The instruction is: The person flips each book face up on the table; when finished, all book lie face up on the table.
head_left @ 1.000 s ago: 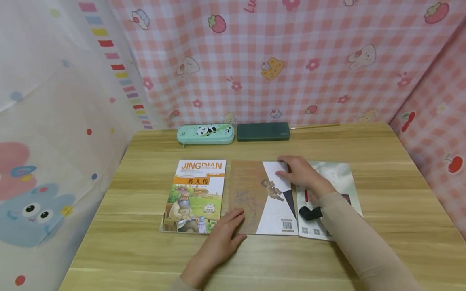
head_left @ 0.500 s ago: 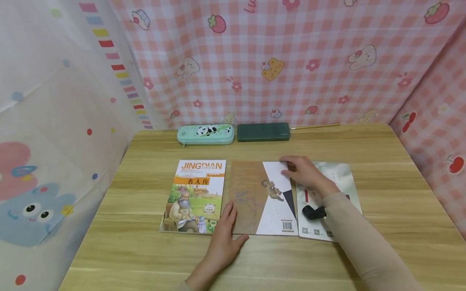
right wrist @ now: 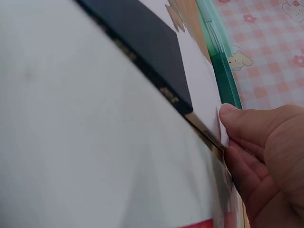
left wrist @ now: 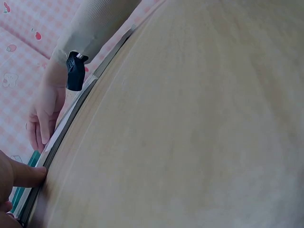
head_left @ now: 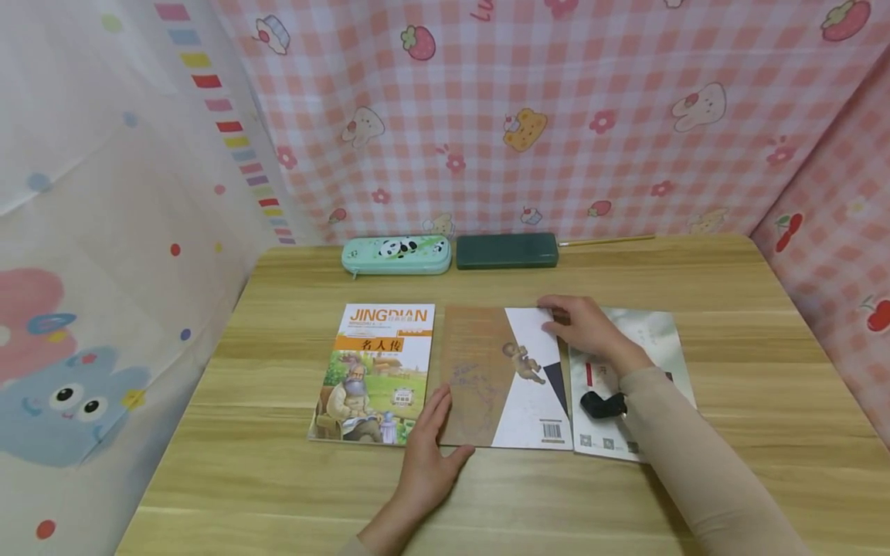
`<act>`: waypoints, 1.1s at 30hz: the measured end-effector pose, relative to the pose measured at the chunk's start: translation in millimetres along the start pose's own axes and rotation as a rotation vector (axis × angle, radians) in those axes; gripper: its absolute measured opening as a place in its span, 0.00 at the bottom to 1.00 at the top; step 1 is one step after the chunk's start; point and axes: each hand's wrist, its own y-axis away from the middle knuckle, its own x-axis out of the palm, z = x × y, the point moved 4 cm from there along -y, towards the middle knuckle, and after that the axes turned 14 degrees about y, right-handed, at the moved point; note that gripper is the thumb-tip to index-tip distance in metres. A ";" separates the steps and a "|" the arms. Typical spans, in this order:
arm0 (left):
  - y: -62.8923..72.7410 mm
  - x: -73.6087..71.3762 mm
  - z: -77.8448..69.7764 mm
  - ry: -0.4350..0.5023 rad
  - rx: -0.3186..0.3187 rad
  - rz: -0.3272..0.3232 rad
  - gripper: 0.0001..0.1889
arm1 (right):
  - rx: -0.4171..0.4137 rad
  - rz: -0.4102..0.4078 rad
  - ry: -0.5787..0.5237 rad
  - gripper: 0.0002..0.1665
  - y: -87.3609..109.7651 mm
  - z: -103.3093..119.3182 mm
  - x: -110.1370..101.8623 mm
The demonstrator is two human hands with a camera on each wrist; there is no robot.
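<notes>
Pinching right hand [head_left: 591,332]: gripping the brown-and-white book [head_left: 504,386] by its upper-right corner, with the thumb on top and fingertips tucked round the outer edge.

Resting left hand [head_left: 426,467]: laid at the lower-left of the same book, relaxed, with straight fingers on its side and a thumb touching the bottom edge; clasping nothing.

Spot on the table [head_left: 243,386]: middle of the row, lying flat, barcode side up; just beside the pale book [head_left: 653,340] to the right, a narrow strip away from the orange-titled book [head_left: 371,374] to the left.

Weight: light, most likely, going by that slim edge; manageable in one hand.

Cover: probably soft card, bendy more than stiff, so liable to crease if squeezed hard right at the corner.

Surface: smooth by the look of it, so perhaps quick to slide across the wood at a small push.

Pages: not very fragile, but apt to fan open if only the top cover gets caught; better taken through the full thickness.

Best hold: upper-right corner plus lower-left edge, a good diagonal for keeping it level.

Tight seam: right-hand edge, close enough to nudge the pale book, partly hidden behind the sleeve [head_left: 702,455].
</notes>
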 end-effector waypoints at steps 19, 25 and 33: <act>3.0 3.4 -2.6 -0.116 0.091 0.021 0.37 | 0.036 -0.049 0.067 0.17 -9.0 9.7 -4.7; 4.1 7.0 -2.4 -0.158 0.120 0.092 0.32 | 0.171 -0.009 -0.112 0.20 -10.6 -4.0 -8.9; 5.0 7.1 -1.2 -0.150 0.175 0.090 0.26 | 0.183 -0.038 -0.492 0.24 -9.4 -15.1 -11.9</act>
